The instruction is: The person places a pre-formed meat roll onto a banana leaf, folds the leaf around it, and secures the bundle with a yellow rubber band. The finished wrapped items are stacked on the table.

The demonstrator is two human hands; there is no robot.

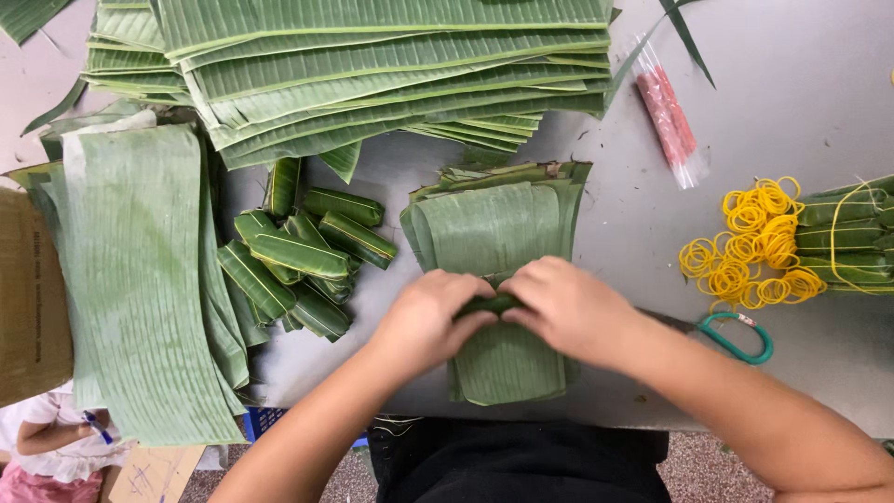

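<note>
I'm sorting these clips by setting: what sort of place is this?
Probably a small food-wrapping workshop. A grey worktable holds stacks of cut banana leaves, a pile of finished leaf rolls and loose yellow rubber bands, while both hands fold another leaf.

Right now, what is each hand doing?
Left hand: closed on the small leaf roll.
Right hand: closed on the same roll.

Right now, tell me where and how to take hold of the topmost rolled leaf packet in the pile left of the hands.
Grip the topmost rolled leaf packet across its narrow middle, coming down from above. It lies flat and slanted on the pile of packets, long sides exposed, its ends close to neighbouring rolls, so a pinch across the width looks easiest. Both hands are busy folding.
</note>
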